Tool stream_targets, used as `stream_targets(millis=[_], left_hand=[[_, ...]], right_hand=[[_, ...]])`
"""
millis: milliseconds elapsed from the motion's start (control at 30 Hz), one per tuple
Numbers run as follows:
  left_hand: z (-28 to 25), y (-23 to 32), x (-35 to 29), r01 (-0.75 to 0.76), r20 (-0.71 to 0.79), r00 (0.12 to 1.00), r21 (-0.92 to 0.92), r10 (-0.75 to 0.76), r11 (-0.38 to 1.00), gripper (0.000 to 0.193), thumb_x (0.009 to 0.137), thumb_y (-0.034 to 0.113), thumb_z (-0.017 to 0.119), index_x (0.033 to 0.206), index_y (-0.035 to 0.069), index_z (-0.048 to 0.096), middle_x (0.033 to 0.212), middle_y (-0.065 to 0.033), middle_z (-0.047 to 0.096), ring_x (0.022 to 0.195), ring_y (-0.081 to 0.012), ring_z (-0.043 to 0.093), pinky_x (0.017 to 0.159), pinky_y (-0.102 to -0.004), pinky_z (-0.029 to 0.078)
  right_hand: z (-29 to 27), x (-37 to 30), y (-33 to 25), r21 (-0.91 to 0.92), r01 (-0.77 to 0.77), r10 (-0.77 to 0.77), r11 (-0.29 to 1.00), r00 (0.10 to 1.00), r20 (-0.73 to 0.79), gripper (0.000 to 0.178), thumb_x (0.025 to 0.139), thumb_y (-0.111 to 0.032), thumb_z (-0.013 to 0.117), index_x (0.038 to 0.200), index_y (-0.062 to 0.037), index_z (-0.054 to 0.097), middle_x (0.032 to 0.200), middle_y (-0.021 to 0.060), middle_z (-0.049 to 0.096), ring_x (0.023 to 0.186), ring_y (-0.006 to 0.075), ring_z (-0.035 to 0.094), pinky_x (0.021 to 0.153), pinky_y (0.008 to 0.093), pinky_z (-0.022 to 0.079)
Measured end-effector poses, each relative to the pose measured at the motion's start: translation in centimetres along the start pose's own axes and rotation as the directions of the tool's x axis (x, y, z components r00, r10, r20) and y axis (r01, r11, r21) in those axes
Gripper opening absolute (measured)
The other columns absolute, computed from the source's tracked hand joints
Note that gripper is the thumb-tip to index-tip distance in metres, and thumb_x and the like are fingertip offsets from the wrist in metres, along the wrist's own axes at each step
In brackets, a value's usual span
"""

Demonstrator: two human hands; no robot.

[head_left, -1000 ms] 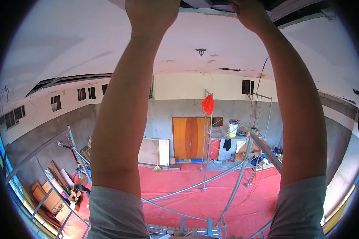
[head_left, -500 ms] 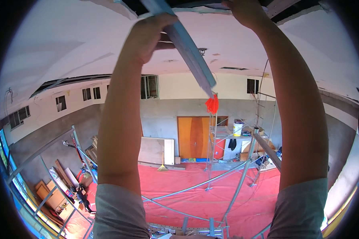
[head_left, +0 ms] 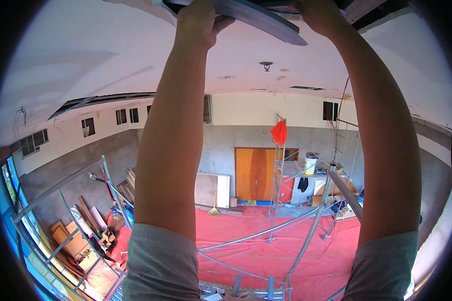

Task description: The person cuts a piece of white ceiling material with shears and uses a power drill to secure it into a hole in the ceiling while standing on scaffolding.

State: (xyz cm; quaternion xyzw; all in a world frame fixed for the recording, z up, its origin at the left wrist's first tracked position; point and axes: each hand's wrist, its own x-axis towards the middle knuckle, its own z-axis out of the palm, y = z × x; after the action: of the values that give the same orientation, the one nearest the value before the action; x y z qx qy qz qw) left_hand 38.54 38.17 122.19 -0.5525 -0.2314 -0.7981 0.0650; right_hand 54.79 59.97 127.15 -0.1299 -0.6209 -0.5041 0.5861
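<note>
Both my arms reach up to a ragged opening [head_left: 379, 16] in the white ceiling. My left hand [head_left: 198, 24] is closed round a long grey metal channel [head_left: 266, 21], its thumb against the underside. The channel lies nearly flat below the opening, its free end pointing right, toward my other hand. My right hand [head_left: 319, 16] is at the opening's edge by the top of the picture. Most of its fingers are hidden there, so whether it grips anything does not show.
Scaffold tubes [head_left: 306, 241] surround me, high above a red-covered floor [head_left: 236, 236]. Another scaffold [head_left: 281, 175] with a red cloth [head_left: 279, 133] and a white bucket [head_left: 310, 163] stands before a wooden door [head_left: 253, 173]. Boards [head_left: 88, 213] lean at the left. A sprinkler head [head_left: 266, 65] hangs from the ceiling.
My left hand has risen and moved right with the metal channel. The channel has swung from steeply slanting to nearly level. My right hand has shifted slightly to the right in the picture.
</note>
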Motion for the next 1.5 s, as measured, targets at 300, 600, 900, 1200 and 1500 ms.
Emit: stream_targets(millis=[300,600,900,1200,1500], left_hand=[[-0.8,-0.9,0.7,-0.028,-0.08,0.996,-0.006,0.027,1.0,0.032,0.096,0.025,0.07,0.118,0.003,0.062,0.113,-0.0129,0.062,0.103,-0.0289,0.064,0.086,-0.04,0.061],[1.8,0.3,0.1,-0.228,-0.016,0.974,-0.111,0.228,0.967,0.04,0.096,0.023,0.07,0.127,0.001,0.057,0.124,-0.0148,0.059,0.112,-0.0282,0.06,0.096,-0.0447,0.055],[1.0,2.8,-0.2,-0.315,-0.085,0.947,-0.079,0.308,0.946,0.047,0.097,0.027,0.07,0.133,0.002,0.056,0.128,-0.0139,0.058,0.117,-0.0295,0.058,0.101,-0.0463,0.052],[-0.6,1.4,3.2,-0.413,-0.032,0.911,-0.093,0.412,0.906,0.055,0.099,0.043,0.066,0.132,0.001,0.055,0.116,-0.0144,0.062,0.106,-0.0297,0.063,0.089,-0.0464,0.057],[1.2,1.9,1.3,-0.372,-0.132,0.918,0.034,0.373,0.927,0.054,0.1,0.037,0.066,0.134,-0.001,0.051,0.132,-0.0181,0.056,0.119,-0.0355,0.058,0.101,-0.0523,0.053]], right_hand=[[1.5,0.2,0.6,0.032,0.075,-0.073,0.997,0.995,-0.064,0.026,0.097,-0.025,0.054,0.114,-0.0181,0.072,0.118,0.0033,0.07,0.113,0.0291,0.065,0.092,0.0482,0.053],[1.1,0.4,1.0,-0.071,0.138,-0.132,0.988,0.987,0.087,0.029,0.099,-0.023,0.052,0.118,-0.0158,0.072,0.122,0.008,0.069,0.117,0.0335,0.063,0.099,0.0494,0.051],[1.0,0.5,2.0,0.163,0.044,-0.055,0.986,0.996,0.063,0.033,0.101,-0.023,0.049,0.124,-0.0106,0.07,0.132,0.0158,0.066,0.123,0.0364,0.061,0.104,0.0494,0.049],[-0.2,-0.2,0.1,0.124,-0.07,0.064,0.99,0.996,0.055,0.034,0.101,-0.019,0.049,0.127,-0.0152,0.07,0.132,0.0097,0.067,0.126,0.0291,0.06,0.104,0.05,0.047],[-3.6,0.3,-0.6,0.37,-0.201,0.147,0.907,0.975,0.167,0.035,0.1,-0.03,0.055,0.126,-0.0151,0.072,0.129,0.0149,0.07,0.126,0.0346,0.061,0.105,0.0522,0.046]])
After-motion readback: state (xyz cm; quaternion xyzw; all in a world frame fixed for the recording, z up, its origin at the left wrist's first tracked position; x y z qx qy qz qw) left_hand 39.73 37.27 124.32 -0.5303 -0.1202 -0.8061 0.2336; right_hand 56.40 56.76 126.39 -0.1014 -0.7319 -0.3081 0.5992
